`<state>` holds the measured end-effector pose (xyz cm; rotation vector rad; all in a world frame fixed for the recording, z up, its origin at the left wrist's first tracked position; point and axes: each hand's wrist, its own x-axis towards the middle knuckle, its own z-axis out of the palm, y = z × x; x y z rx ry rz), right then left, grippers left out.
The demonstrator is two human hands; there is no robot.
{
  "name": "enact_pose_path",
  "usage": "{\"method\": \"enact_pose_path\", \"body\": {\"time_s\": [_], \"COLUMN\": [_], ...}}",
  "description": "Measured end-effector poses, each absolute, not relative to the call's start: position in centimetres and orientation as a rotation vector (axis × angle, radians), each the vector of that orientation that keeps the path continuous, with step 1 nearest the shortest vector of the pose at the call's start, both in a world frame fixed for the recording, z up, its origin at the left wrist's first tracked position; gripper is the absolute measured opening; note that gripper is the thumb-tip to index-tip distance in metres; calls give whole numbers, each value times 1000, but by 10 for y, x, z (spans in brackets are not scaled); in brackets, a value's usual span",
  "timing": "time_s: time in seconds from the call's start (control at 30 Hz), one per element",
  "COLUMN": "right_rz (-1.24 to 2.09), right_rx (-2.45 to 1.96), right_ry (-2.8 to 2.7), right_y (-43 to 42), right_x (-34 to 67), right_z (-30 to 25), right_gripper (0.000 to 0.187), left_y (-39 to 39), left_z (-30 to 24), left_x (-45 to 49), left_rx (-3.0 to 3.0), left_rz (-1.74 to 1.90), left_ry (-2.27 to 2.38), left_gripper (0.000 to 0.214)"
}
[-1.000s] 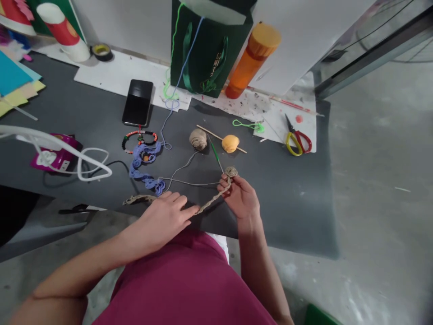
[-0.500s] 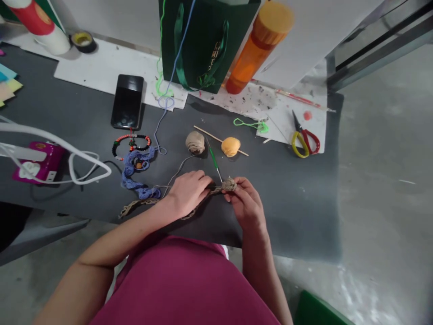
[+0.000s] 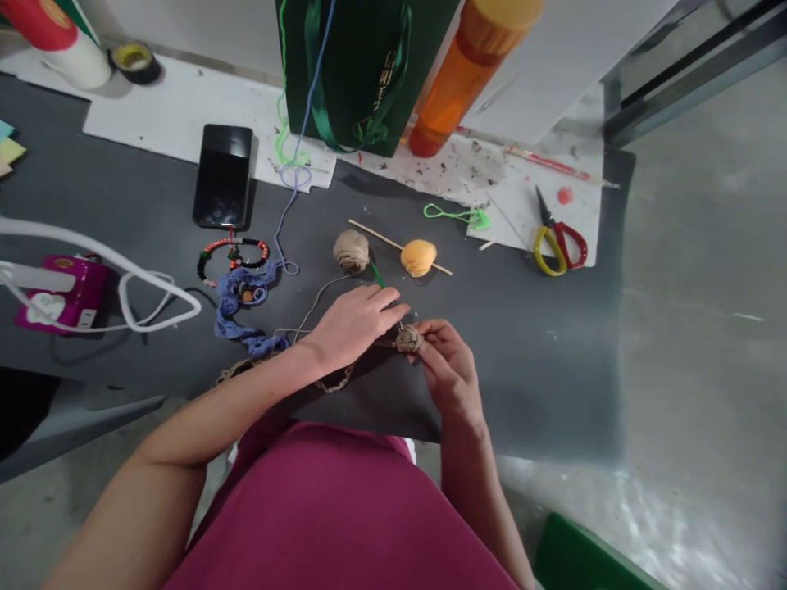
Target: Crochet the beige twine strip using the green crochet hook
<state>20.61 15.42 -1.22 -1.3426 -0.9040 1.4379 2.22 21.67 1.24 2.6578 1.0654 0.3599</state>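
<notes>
My right hand point(image 3: 452, 367) pinches a small rolled beige crocheted piece point(image 3: 408, 338) between thumb and fingers, close to the table's front edge. Over the green crochet hook point(image 3: 377, 275) my left hand point(image 3: 357, 321) has its fingers closed, covering the hook's middle; the green end sticks out above and the metal tip shows beside the beige piece. A narrow beige crocheted strip point(image 3: 335, 385) trails leftward beneath my left forearm. Just beyond my left hand sits a ball of beige yarn point(image 3: 352, 251), its strand running down to the left.
A yellow yarn ball point(image 3: 419, 257) rests on a thin wooden stick. Leftward lie blue crochet work point(image 3: 230, 307), a beaded bracelet point(image 3: 209, 262) and a phone point(image 3: 224, 176). Scissors point(image 3: 557, 242) lie right; a green bag point(image 3: 362, 90) and orange bottle point(image 3: 455, 82) stand behind.
My left hand has moved up and right, from the crocheted strip onto the crochet hook. The right hand keeps hold of the beige piece. The view has shifted slightly.
</notes>
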Motion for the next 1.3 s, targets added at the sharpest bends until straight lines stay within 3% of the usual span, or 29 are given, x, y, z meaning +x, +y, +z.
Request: {"method": "enact_pose_path", "body": {"time_s": [0.17,0.5,0.67,0.93,1.3], "right_rz": [1290,1555,1568,1662,1849], "right_rx": [-1283,-917,-878,-832,-683], "right_ry": [-954,-732,-704,-654,-482], "right_y": [151,151,150,146,144], "right_x": [205,206,201,196,187], "right_z": [-9,-8,-10,-14,-18], "right_gripper": [16,22,23,26,42], "left_y": [216,222,201,176,171], "left_z": [14,12,31,37,44], "left_x": [21,18,20,25,24], "left_rx": [2701,2594,2004,1074,885], "left_rz": [345,149,555,488,502], "left_ry": [1058,1247,1260,779,774], "left_gripper": [30,37,23,43,28]}}
